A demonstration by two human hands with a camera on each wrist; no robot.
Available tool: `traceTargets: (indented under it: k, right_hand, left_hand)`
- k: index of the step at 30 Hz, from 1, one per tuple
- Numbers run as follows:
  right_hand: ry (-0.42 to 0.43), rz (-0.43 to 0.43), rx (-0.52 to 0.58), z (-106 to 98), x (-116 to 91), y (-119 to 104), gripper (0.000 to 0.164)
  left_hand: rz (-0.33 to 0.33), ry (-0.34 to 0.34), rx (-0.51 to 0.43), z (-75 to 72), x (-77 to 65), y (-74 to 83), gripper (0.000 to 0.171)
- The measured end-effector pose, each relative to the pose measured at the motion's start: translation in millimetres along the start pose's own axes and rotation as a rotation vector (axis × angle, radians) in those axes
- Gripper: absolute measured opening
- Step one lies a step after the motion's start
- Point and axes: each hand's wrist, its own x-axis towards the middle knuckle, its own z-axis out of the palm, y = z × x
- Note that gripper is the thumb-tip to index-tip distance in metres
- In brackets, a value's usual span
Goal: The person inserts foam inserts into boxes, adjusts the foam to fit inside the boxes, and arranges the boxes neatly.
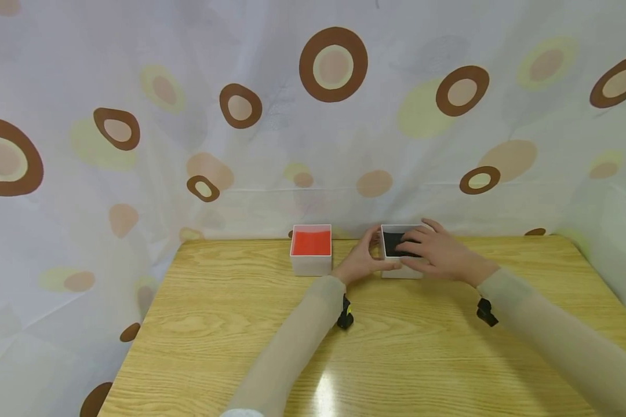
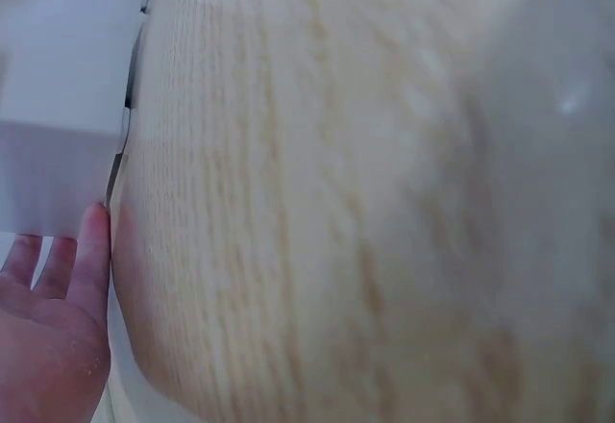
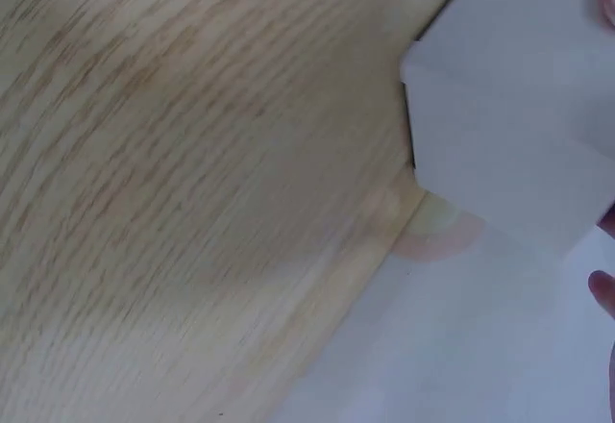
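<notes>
A white open-topped box (image 1: 401, 271) with black material (image 1: 392, 242) inside stands near the table's back edge. My left hand (image 1: 359, 262) holds its left side, thumb along the front and fingers by the side wall. In the left wrist view, the left hand (image 2: 58, 336) has its fingers against the white box (image 2: 62, 77). Over the box's right part lies my right hand (image 1: 440, 255), fingers reaching in onto the black material and thumb at the front rim. The right wrist view shows the box (image 3: 509, 125) with only bits of fingers (image 3: 603, 293) at the edge.
Left of my left hand stands a second white box (image 1: 312, 266) with red material (image 1: 312, 243) inside. The wooden table (image 1: 396, 347) meets a patterned curtain (image 1: 271, 174) just behind both boxes. Black wrist straps (image 1: 345, 313) sit on both forearms.
</notes>
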Motion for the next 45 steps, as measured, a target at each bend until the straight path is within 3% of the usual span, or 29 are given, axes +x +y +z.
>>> traceTargets:
  k: [2, 4, 7, 20, 25, 32, 42, 45]
  right_hand:
    - [0.059, 0.003, 0.058, -5.2, -2.9, 2.5, 0.024]
    - [0.088, 0.027, 0.127, -9.8, -5.7, 4.5, 0.029]
    - [0.074, 0.064, 0.188, -12.9, -7.7, 5.9, 0.038]
    - [-0.066, 0.146, 0.153, -11.4, 8.0, 1.4, 0.037]
    - [-0.092, 0.149, 0.114, -5.3, 9.8, -1.4, 0.026]
    - [-0.171, 0.173, 0.058, 5.3, 15.5, -6.3, 0.059]
    - [-0.212, 0.228, 0.067, 5.7, 19.5, -9.4, 0.062]
    - [-0.213, 0.223, 0.077, 6.4, 18.5, -11.2, 0.062]
  left_hand:
    - [-0.014, 0.007, 0.016, 0.9, -0.3, 1.6, 0.104]
    - [-0.032, 0.018, 0.035, 1.4, -0.5, 3.0, 0.107]
    - [-0.045, 0.023, 0.051, 1.4, -0.1, 4.2, 0.108]
    - [-0.025, 0.016, 0.001, -2.6, 1.2, 0.1, 0.105]
    - [-0.012, 0.004, -0.008, -2.7, -0.4, -1.7, 0.102]
    - [0.019, -0.020, 0.016, -3.5, -0.5, -0.8, 0.094]
    - [0.008, -0.035, 0.092, -3.3, -0.6, 3.1, 0.093]
    - [0.018, -0.033, 0.062, -3.6, -2.0, 0.8, 0.093]
